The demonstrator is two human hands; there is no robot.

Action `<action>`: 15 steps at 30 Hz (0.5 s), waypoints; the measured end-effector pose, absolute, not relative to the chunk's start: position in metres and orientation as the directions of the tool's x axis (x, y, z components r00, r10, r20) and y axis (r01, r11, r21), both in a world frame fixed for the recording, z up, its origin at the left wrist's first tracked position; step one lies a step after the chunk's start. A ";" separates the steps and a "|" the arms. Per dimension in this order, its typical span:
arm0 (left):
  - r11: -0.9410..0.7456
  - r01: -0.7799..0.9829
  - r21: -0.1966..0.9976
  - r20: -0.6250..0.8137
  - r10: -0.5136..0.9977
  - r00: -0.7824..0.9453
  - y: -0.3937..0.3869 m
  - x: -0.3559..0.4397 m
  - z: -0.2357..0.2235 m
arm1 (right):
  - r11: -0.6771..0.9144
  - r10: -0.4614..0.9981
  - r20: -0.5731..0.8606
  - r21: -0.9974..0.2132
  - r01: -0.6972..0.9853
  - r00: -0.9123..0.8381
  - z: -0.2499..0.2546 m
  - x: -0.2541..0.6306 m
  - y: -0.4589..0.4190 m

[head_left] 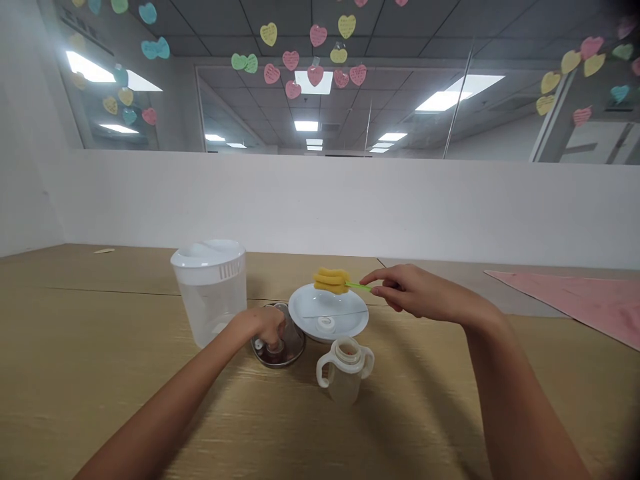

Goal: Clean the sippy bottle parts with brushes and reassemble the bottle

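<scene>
Holding yellow brush [331,281] | in right hand [407,291] | right of left hand [270,325]

It looks like an office. Heart-shaped notes [318,35] dot the glass panes [270,137]; a tiled ceiling [400,50] carries panel lights [440,100].

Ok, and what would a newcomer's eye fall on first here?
Probably the bright yellow sponge, held by its green handle in the right hand at the far side of the white dish. Next, the heart-shaped notes scattered across the window above, then the pink sheet at far right.
</scene>
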State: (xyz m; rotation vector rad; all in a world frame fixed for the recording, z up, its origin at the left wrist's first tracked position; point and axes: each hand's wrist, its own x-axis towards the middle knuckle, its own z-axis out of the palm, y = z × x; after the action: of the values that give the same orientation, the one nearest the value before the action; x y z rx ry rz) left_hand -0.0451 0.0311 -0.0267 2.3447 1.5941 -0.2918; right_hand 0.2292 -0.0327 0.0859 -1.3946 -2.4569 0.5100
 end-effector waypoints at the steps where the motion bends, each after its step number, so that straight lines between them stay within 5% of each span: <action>1: -0.353 0.926 0.134 -0.325 0.867 0.378 0.030 -0.045 -0.025 | 0.474 0.864 0.057 -0.428 0.770 -0.500 0.086 0.229 -0.033; 8: -0.375 0.905 0.199 -0.255 0.872 0.417 0.025 -0.037 -0.024 | 0.488 0.858 0.066 -0.414 0.769 -0.509 0.084 0.230 -0.031; 15: -0.365 0.924 0.113 -0.242 0.892 0.382 0.028 -0.035 -0.034 | 0.488 0.860 0.075 -0.410 0.771 -0.505 0.084 0.230 -0.031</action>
State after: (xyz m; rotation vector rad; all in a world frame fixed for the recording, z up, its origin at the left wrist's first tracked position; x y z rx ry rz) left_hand -0.0354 0.0282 -0.0345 2.4121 1.6161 -0.2039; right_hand 0.2296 -0.0307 0.0840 -1.3858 -2.4663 0.4751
